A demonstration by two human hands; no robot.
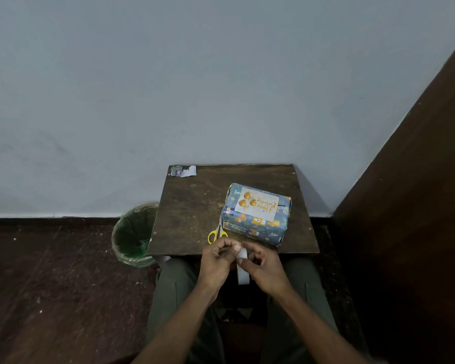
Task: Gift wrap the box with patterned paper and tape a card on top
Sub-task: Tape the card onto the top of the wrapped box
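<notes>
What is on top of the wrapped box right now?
A birthday card lies flat on the wrapped box, covering most of its top face. Whether tape already holds it cannot be seen, nor the paper under it.

A small dark wooden table [192, 206] stood against the grey wall [195, 88]. Just left of the table, on the dark floor [50, 271], sat a bin [133, 235] lined with a green bag. Right of the table rose a brown panel [418, 193].

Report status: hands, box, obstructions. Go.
Left hand and right hand pinch a white strip over the lap. Wrapped box on table, card on top. Scissors beside box, nothing blocking.
</notes>
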